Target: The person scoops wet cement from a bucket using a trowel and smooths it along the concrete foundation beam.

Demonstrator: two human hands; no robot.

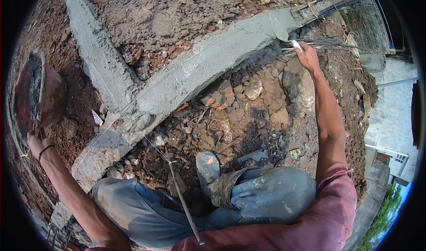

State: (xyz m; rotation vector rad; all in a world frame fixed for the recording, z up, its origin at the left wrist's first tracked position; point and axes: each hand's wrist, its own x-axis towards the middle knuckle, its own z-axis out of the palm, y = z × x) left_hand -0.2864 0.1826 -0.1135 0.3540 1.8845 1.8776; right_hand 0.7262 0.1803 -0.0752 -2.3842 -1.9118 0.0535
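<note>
Wet grey mortar covers a long concrete beam [213,58] that runs diagonally up to the right. My right hand [306,55] is closed on the pale handle of a trowel [279,28], whose blade lies flat on the mortar near the beam's far end. At the far left, my left hand [39,141] has its fingers closed on the rim of a dirty reddish bucket [54,91]. The bucket is tilted, and grey mortar coats its inside. A second mortar-covered beam [95,47] meets the first one at the left.
Steel bars [350,0] stick out past the beam's far end. A thin string [153,145] is tied to a rod [182,193] in front of my knees. Rocks [290,84] and broken rubble lie below the beam. A pale wall [392,104] stands at the right.
</note>
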